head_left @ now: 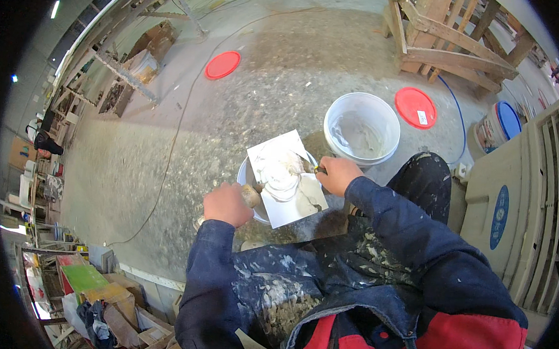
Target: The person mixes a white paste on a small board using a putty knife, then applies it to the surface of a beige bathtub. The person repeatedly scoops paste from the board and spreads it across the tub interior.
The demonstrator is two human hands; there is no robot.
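In front of me a white rectangular board [280, 211] carries a swirled mound of white paste [280, 176], which looks like putty. A white bucket [244, 174] shows partly beneath the board. At the board's left edge my left hand [227, 204] is closed around a tan, wood-like rounded handle [250, 196]; whether it joins the board is hidden. My right hand [341, 175] grips the dark and yellow handle of a putty knife [320, 170] on the right side. Its blade reaches toward the paste and is partly hidden in it.
Just beyond my right hand stands an open white bucket [362, 127] with pale residue. Red lids [416, 108] [222, 65] lie on the floor. At the right are a blue-lidded bucket [498, 126] and a beige machine [504, 205]. A wooden frame [450, 47] and cables lie farther off.
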